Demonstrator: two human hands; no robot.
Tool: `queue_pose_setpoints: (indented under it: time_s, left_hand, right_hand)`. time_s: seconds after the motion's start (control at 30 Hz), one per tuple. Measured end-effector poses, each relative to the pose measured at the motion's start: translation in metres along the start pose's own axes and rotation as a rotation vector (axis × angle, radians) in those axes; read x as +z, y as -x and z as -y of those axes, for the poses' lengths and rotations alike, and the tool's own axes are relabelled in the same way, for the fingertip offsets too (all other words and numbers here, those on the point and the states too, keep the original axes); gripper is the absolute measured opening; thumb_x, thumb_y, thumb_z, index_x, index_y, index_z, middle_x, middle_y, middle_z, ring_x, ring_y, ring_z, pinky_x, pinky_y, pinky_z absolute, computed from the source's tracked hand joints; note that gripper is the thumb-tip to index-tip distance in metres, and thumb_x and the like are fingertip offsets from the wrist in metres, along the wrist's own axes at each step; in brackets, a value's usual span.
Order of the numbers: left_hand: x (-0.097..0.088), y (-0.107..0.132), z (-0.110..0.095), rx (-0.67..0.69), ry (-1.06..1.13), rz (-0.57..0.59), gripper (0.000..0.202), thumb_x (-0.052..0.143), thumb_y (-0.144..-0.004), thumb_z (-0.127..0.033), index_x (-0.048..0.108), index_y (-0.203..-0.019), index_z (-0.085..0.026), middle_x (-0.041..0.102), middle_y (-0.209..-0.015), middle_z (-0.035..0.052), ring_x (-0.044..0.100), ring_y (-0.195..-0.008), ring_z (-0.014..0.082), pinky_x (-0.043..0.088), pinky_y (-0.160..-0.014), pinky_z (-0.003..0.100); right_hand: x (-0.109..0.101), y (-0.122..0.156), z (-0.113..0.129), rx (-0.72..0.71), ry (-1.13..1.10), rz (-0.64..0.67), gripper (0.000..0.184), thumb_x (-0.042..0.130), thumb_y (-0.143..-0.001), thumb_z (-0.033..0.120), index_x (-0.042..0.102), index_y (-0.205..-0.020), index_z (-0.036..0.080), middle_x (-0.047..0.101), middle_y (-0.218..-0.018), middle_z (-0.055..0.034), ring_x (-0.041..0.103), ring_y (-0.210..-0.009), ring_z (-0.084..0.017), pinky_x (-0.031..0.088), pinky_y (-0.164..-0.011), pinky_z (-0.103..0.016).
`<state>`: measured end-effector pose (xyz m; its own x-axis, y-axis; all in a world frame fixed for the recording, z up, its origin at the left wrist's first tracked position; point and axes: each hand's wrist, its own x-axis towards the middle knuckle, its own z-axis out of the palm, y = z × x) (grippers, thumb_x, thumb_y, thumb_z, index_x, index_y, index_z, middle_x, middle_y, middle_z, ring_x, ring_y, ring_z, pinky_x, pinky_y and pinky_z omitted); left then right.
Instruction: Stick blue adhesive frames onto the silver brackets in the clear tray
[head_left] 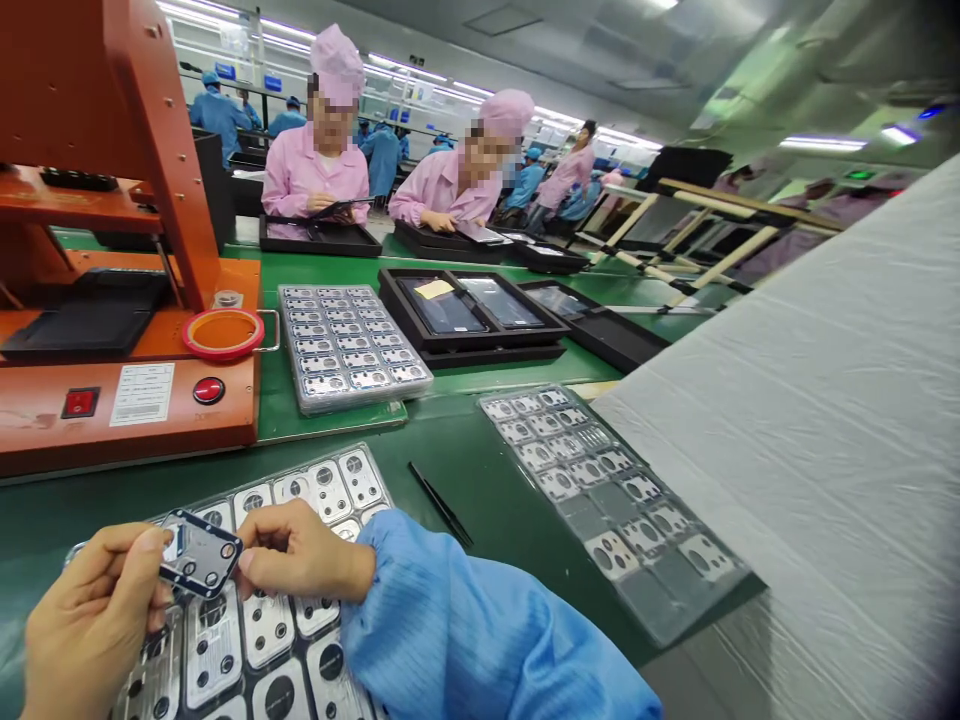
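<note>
A small rectangular metal plate (201, 556) with a dark blue border and round holes is held up, tilted, between my two hands. My left hand (97, 610) pinches its left end between thumb and fingers. At its right edge, my right hand (304, 550) has thumb and forefinger closed on the corner. Directly below lies a clear tray (358, 462) filled with rows of similar silver plates, partly covered by my hands and blue sleeve. Black tweezers (441, 503) lie on the green table to the right of that tray.
Another plate tray (615, 500), partly filled, lies at right beside a white sheet (810, 430). Stacked trays (352, 345) stand ahead, near black boxes (472, 310). An orange machine (225, 400) with a tape roll (223, 333) fills the left. Two people in pink work opposite.
</note>
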<state>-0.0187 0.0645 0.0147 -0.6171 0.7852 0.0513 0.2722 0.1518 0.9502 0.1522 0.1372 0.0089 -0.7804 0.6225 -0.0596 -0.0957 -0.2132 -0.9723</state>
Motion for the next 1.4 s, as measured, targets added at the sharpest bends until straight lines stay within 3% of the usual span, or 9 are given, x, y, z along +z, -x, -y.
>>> queue_pose_setpoints:
  time_s: [0.2,0.67,0.73,0.83,0.93,1.07,1.17,1.27,1.4]
  left_hand:
    - [0.003,0.008,-0.016,-0.068,0.120,0.046,0.026,0.066,-0.069,-0.043,0.061,-0.075,-0.018,0.051,-0.045,-0.0056,0.045,-0.035,0.0074,0.039,-0.034,0.016]
    - [-0.002,0.002,-0.009,-0.056,0.041,0.126,0.032,0.061,-0.074,-0.052,0.061,-0.080,-0.020,0.050,-0.048,-0.0056,0.046,-0.040,0.0084,0.041,-0.039,0.016]
    - [-0.009,-0.005,-0.006,-0.063,0.033,0.118,0.033,0.062,-0.072,-0.053,0.060,-0.079,-0.020,0.050,-0.047,-0.0052,0.045,-0.040,0.0088,0.040,-0.038,0.017]
    - [-0.018,-0.017,-0.001,-0.071,-0.001,0.147,0.035,0.063,-0.071,-0.054,0.059,-0.077,-0.020,0.050,-0.047,-0.0045,0.046,-0.040,0.0100,0.039,-0.038,0.018]
    - [-0.022,-0.026,0.000,-0.031,-0.099,0.239,0.035,0.060,-0.074,-0.055,0.058,-0.073,-0.021,0.047,-0.046,-0.0054,0.043,-0.041,0.0095,0.036,-0.040,0.019]
    - [-0.020,-0.036,0.004,0.143,-0.281,0.345,0.036,0.056,-0.076,-0.055,0.059,-0.070,-0.020,0.046,-0.051,-0.0055,0.040,-0.048,0.0095,0.033,-0.047,0.020]
    - [-0.018,-0.044,0.011,0.198,-0.399,0.445,0.040,0.051,-0.079,-0.059,0.062,-0.073,-0.020,0.050,-0.052,-0.0046,0.045,-0.050,0.0111,0.037,-0.051,0.021]
    - [-0.015,-0.049,0.015,0.196,-0.517,0.493,0.040,0.047,-0.081,-0.057,0.066,-0.080,-0.022,0.056,-0.051,-0.0037,0.052,-0.052,0.0140,0.040,-0.056,0.023]
    - [-0.011,-0.051,0.011,0.211,-0.630,0.482,0.036,0.047,-0.084,-0.051,0.069,-0.091,-0.023,0.072,-0.078,0.0017,0.063,-0.070,0.0190,0.042,-0.067,0.027]
  right_hand:
    - [0.000,-0.001,-0.003,-0.047,-0.006,0.003,0.006,0.060,-0.074,0.018,0.056,-0.071,0.015,0.058,-0.058,0.0043,0.051,-0.051,-0.007,0.041,-0.055,-0.020]
    - [-0.001,-0.003,-0.009,-0.063,0.053,-0.002,0.006,0.055,-0.068,0.010,0.057,-0.071,0.015,0.057,-0.056,0.0044,0.051,-0.051,-0.007,0.038,-0.048,-0.018]
    - [-0.002,-0.003,-0.010,-0.053,0.055,0.011,0.014,0.050,-0.071,0.008,0.058,-0.078,0.015,0.058,-0.060,0.0041,0.050,-0.048,-0.007,0.039,-0.046,-0.018]
    - [-0.001,-0.003,-0.009,-0.096,0.079,0.018,0.029,0.046,-0.079,0.011,0.055,-0.105,0.017,0.061,-0.078,0.0022,0.048,-0.047,-0.006,0.042,-0.047,-0.019]
    - [0.002,-0.002,-0.006,-0.235,0.310,-0.101,0.034,0.051,-0.084,0.021,0.050,-0.118,0.020,0.062,-0.089,-0.0006,0.051,-0.055,-0.007,0.046,-0.054,-0.022]
    - [0.005,-0.006,-0.009,-0.483,0.758,-0.232,0.018,0.052,-0.085,0.025,0.059,-0.101,0.019,0.065,-0.094,-0.0044,0.059,-0.077,-0.014,0.050,-0.076,-0.029]
    - [0.004,-0.009,-0.016,-0.599,0.976,-0.153,0.014,0.055,-0.083,0.024,0.062,-0.094,0.020,0.065,-0.107,-0.0069,0.060,-0.099,-0.018,0.047,-0.091,-0.033]
    - [0.001,-0.011,-0.021,-0.607,1.114,-0.050,0.019,0.061,-0.081,0.028,0.065,-0.098,0.020,0.061,-0.122,-0.0089,0.055,-0.115,-0.021,0.042,-0.099,-0.039]
    - [-0.002,-0.009,-0.021,-0.572,1.174,0.046,0.024,0.061,-0.083,0.029,0.065,-0.104,0.018,0.058,-0.129,-0.0114,0.044,-0.130,-0.027,0.035,-0.106,-0.046]
